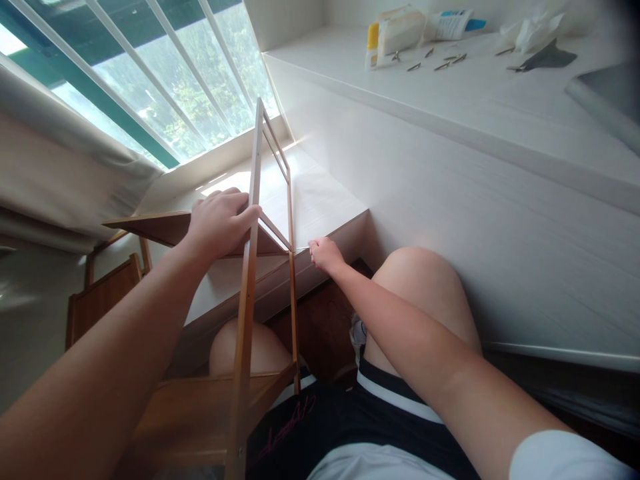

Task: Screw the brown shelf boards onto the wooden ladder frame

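Note:
A wooden rack with slim uprights and flat shelf panels stands tilted between my knees and the ledge. My left hand is closed around its near upright, thumb on the front face, with a brown shelf panel behind the wrist. My right hand is closed in a pinch on a thin metal rod. The rod's tip points at the far upright, close to the shelf joint; its exact contact is too small to make out. A lower shelf of the rack lies near my lap.
On the white counter at upper right lie several small screws, a glue stick, a white tube with a blue cap and a grey piece. A low ledge, barred window and curtain stand ahead.

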Motion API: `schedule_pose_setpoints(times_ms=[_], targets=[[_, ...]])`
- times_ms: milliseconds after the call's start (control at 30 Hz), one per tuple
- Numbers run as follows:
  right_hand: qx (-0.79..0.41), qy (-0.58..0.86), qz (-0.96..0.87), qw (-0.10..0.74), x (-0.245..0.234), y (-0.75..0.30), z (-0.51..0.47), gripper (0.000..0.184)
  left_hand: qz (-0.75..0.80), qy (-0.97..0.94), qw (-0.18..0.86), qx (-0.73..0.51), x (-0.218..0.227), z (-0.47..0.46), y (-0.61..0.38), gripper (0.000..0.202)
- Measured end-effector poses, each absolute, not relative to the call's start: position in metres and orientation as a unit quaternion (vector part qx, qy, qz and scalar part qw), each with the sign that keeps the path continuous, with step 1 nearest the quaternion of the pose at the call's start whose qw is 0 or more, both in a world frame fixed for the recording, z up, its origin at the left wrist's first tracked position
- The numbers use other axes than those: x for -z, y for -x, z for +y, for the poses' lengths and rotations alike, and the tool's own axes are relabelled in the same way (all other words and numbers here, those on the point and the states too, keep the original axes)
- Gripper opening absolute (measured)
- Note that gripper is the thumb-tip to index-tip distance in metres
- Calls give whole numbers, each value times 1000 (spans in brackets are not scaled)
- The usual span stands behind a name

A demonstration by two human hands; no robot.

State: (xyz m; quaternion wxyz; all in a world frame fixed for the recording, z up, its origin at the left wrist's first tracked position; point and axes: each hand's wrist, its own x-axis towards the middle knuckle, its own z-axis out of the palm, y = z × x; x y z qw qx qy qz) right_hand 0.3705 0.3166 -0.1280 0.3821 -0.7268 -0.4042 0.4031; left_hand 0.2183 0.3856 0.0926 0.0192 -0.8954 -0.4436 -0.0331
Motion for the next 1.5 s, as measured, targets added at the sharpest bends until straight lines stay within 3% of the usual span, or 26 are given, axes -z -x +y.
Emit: schedule_pose_setpoints(times_ms=[1000,1500], targets=[[-187,736,-563,327,132,-360,301,33,-449,893,19,24,-94,382,-219,31],[-188,746,-552,320,137,-359,295,33,-450,893,23,20,-95,381,-220,31]])
